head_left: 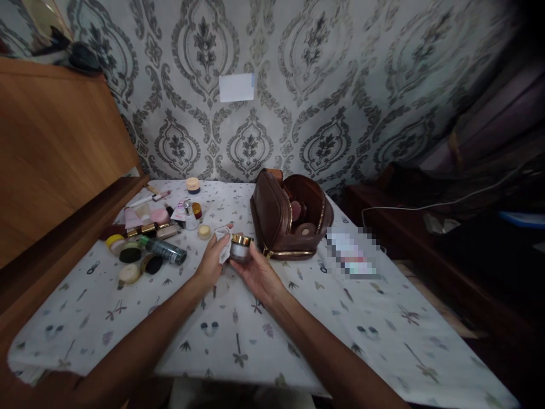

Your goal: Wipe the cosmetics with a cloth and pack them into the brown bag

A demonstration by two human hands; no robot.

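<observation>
My right hand is closed around a small cosmetic jar with a shiny gold lid and a greyish body. Close against the jar's left side, my left hand grips a white wipe, its fingers wrapped round the cloth. Both hands are raised over the middle of the table. Just behind and to the right stands a brown leather cosmetic bag, unzipped, with a pink round item showing inside.
Several cosmetics crowd the left side, among them a green bottle, a white pump bottle and a cream jar. A peach-lidded jar stands at the back. Right of the bag lies a pixelated item. A patterned cloth covers the table.
</observation>
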